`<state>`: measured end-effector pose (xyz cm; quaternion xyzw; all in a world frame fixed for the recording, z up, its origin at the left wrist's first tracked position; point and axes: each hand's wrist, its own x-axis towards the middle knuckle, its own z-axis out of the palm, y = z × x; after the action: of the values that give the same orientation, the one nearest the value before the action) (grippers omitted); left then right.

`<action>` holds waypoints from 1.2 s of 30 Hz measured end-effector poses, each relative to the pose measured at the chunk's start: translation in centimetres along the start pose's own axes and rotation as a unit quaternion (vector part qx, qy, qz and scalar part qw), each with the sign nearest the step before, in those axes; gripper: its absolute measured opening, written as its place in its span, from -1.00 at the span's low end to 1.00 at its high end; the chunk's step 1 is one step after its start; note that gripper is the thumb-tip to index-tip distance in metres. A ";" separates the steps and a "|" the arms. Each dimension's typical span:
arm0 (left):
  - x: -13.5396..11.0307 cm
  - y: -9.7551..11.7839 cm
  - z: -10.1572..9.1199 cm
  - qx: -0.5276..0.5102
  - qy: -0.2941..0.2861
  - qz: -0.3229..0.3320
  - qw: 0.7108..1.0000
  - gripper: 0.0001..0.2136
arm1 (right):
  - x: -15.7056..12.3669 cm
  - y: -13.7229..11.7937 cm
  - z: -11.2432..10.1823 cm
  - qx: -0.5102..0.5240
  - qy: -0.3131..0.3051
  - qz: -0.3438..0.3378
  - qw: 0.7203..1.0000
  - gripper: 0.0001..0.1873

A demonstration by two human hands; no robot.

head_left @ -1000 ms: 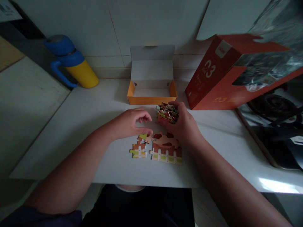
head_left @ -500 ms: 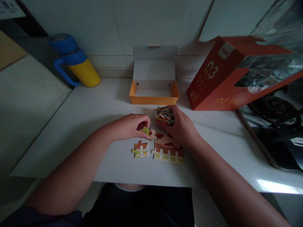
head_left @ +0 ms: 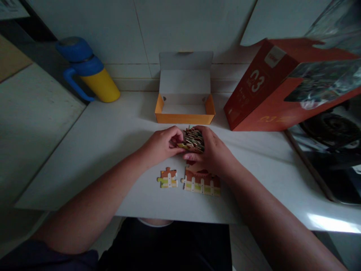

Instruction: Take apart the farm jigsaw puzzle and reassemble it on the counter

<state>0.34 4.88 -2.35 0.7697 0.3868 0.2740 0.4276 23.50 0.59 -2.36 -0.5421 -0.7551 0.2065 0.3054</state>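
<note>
My right hand [head_left: 214, 151] is closed round a stack of puzzle pieces [head_left: 194, 139], held just above the white table [head_left: 113, 131]. My left hand [head_left: 163, 145] is pinched shut on a puzzle piece at the left side of that stack, touching it. Below my hands a joined patch of puzzle [head_left: 201, 182] with a white fence pattern lies flat. A single loose fence piece [head_left: 168, 178] lies just left of it, a small gap between them.
An open orange box [head_left: 184, 111] with a raised white lid stands behind my hands. A large red carton [head_left: 270, 94] lies at the right. A blue and yellow flask [head_left: 88, 73] leans at the back left. A dark tray edge [head_left: 324, 162] fills the right side.
My left hand has lifted the small piece off the table and carried it up and right to the stack in my right hand. The view has shifted slightly.
</note>
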 end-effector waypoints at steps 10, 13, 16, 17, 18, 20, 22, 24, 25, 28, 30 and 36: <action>-2.0 3.5 -3.2 0.262 -0.180 -0.031 0.948 -0.53 | 0.2 -0.2 -0.2 0.002 0.049 0.044 0.998 -0.38; -3.8 4.4 -3.0 0.294 -0.255 -0.028 0.921 -0.49 | 0.3 -0.2 -0.5 0.029 0.067 0.068 0.995 -0.40; -4.6 4.6 -2.4 0.308 -0.258 -0.052 0.914 -0.57 | 0.3 -0.3 -0.7 0.045 0.068 0.079 0.994 -0.39; -4.6 4.7 -2.3 0.301 -0.261 -0.055 0.916 -0.59 | 0.3 -0.3 -0.7 0.047 0.067 0.078 0.994 -0.39; -4.5 4.7 -2.4 0.289 -0.266 -0.055 0.918 -0.61 | 0.3 -0.4 -0.7 0.049 0.067 0.076 0.994 -0.38; -4.1 4.6 -2.8 0.262 -0.279 -0.051 0.922 -0.64 | 0.2 -0.4 -0.7 0.060 0.064 0.076 0.993 -0.35; -3.6 4.4 -3.5 0.239 -0.282 -0.057 0.927 -0.69 | 0.1 -0.5 -0.8 0.088 0.061 0.078 0.991 -0.31; -2.9 3.8 -4.2 0.220 -0.269 -0.071 0.935 -0.74 | 0.0 -0.6 -1.0 0.130 0.048 0.079 0.987 -0.26; -2.6 3.4 -4.5 0.210 -0.255 -0.076 0.941 -0.75 | -0.1 -0.6 -1.2 0.155 0.034 0.077 0.984 -0.24; -1.3 1.7 -4.5 0.161 -0.160 -0.089 0.970 -0.72 | -0.3 -0.8 -1.5 0.232 -0.031 0.056 0.971 -0.24; -0.6 0.6 -4.0 0.096 -0.070 -0.093 0.989 -0.71 | -0.3 -1.0 -1.6 0.258 -0.069 0.032 0.963 -0.25; 0.6 -0.9 -2.2 -0.080 -0.030 -0.046 0.995 -0.80 | -0.4 -1.4 -1.3 0.206 -0.084 0.045 0.974 -0.23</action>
<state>-1.29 6.61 -1.99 0.7225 0.3858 0.2607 0.5110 23.50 -0.26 -0.61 -0.4820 -0.6942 0.4158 0.3360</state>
